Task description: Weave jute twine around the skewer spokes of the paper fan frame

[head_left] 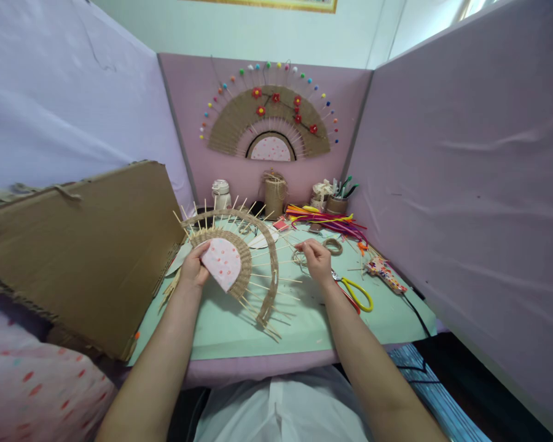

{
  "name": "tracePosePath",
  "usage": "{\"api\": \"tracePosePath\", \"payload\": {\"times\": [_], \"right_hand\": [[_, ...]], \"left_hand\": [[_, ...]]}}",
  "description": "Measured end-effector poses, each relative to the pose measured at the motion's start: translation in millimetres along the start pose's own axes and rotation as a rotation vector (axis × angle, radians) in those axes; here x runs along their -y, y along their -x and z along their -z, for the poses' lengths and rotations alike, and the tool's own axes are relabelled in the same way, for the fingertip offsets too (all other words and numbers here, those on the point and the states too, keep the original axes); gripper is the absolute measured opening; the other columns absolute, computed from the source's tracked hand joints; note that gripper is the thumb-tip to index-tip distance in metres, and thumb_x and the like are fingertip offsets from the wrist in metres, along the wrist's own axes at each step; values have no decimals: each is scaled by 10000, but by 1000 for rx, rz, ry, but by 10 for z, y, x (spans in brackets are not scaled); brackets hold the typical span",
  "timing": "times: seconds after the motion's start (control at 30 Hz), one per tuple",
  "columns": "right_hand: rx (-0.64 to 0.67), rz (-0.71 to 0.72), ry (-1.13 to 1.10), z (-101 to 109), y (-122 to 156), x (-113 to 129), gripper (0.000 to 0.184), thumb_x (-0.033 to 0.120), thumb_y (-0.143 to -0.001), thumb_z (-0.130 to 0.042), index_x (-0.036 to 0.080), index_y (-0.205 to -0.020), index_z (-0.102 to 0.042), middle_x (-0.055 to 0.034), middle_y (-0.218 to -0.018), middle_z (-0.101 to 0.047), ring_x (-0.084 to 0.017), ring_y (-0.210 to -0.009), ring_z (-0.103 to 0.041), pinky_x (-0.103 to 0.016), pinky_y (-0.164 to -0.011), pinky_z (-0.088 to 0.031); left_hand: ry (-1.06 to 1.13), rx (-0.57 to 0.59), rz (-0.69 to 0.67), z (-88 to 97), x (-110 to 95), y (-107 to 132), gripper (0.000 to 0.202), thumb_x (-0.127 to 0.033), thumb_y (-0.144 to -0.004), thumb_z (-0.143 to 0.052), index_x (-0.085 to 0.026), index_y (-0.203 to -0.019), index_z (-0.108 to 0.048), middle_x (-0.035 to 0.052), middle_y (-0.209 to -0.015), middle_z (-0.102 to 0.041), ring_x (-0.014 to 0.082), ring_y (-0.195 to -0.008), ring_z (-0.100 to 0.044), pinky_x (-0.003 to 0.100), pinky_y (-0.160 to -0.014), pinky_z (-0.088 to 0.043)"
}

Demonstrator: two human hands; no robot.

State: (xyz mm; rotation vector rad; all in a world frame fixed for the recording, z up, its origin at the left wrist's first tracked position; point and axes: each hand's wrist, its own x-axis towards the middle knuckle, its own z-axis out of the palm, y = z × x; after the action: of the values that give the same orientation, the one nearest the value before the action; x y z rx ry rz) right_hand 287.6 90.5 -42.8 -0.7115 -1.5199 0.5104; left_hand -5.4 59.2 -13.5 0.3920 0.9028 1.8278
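Observation:
My left hand (197, 265) grips a half-round woven fan (244, 261) by its base, thumb on the white, red-dotted half-circle panel (222, 263). Thin pale sticks radiate from the panel. Brown cord is woven tightly close to it, and a separate woven band (273, 264) arcs further out. To the right of the fan, my right hand (317, 261) is closed in a pinch near the stick ends. Thin twine (299, 259) loops at its fingertips; the exact grip is too small to see well. Yellow-and-red-handled scissors (357, 293) lie beside my right wrist.
A finished-looking fan (270, 116) with red flowers and coloured beads hangs on the back panel. Behind the work stand a jar (221, 193), a twine spool (274, 195) and a pen pot (336, 204). Pipe cleaners (332, 222), a cord coil (333, 247), a glue gun (384, 274) and cardboard (83, 245) surround it.

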Motion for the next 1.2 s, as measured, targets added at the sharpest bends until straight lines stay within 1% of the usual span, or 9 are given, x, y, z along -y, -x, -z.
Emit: {"api": "tracePosePath", "payload": {"times": [0.17,0.27,0.37,0.5,0.57,0.77,0.9,1.03,1.2], "right_hand": [[12,-262,-310,-7,-34,-143,339,399,-856,-495,177,-728,-717,-21,-654,-565,-110,-574,-443,-256,-525,-329],[52,-333,-443,-27,-48,-150,375,442,-835,-494,176,-713,-728,-27,-641,-560,-101,-543,-388,-254,-496,-286],[137,-397,-501,-42,-49,-104,433,513,-814,-486,176,-695,-731,-45,-687,-579,-115,-579,-413,-257,-508,-300],[325,-584,-579,-47,-39,-28,516,586,-798,-462,163,-682,-735,-78,-802,-617,-138,-663,-487,-258,-550,-337],[376,-646,-616,-44,-32,5,527,592,-803,-449,162,-691,-733,-88,-847,-634,-150,-710,-513,-261,-586,-358],[509,-631,-813,-28,3,80,589,617,-835,-373,161,-823,-745,-103,-888,-664,-166,-742,-534,-306,-711,-401],[597,-626,-862,-70,35,115,503,567,-810,-484,139,-876,-740,-107,-830,-679,-162,-713,-538,-302,-676,-397],[580,-617,-822,-131,57,130,291,394,-750,-646,134,-847,-735,-80,-757,-679,-148,-680,-561,-302,-699,-423],[540,-623,-811,-155,62,66,305,428,-752,-653,157,-867,-734,-85,-869,-703,-179,-854,-631,-340,-873,-448]], "left_hand": [[10,23,5,1,-1,10,164,-19,-760,-512,-82,-730,-660,67,-695,-696,143,-631,-662,249,-660,-547],[20,24,10,4,-1,4,158,-26,-762,-517,-88,-734,-659,63,-699,-698,142,-639,-665,248,-671,-546],[31,23,14,3,11,-1,159,-31,-769,-513,-87,-746,-660,66,-708,-702,144,-648,-667,256,-684,-550],[54,20,35,-17,40,23,168,-23,-771,-504,-90,-766,-659,62,-694,-702,144,-641,-667,267,-705,-555],[60,24,71,-31,46,44,170,-32,-780,-502,-86,-801,-662,68,-694,-703,151,-641,-670,278,-713,-558],[63,7,162,-63,1,86,223,-77,-841,-453,-82,-929,-658,74,-687,-708,168,-639,-684,289,-706,-562],[62,11,185,-62,3,79,276,-90,-863,-426,-77,-1038,-638,65,-669,-707,167,-616,-685,301,-735,-559],[57,55,233,-6,26,52,324,-125,-873,-424,-95,-1140,-606,57,-675,-713,176,-602,-687,316,-729,-563],[17,162,355,102,24,23,346,-243,-891,-419,-85,-1138,-603,88,-707,-720,203,-616,-692,330,-673,-574]]}}
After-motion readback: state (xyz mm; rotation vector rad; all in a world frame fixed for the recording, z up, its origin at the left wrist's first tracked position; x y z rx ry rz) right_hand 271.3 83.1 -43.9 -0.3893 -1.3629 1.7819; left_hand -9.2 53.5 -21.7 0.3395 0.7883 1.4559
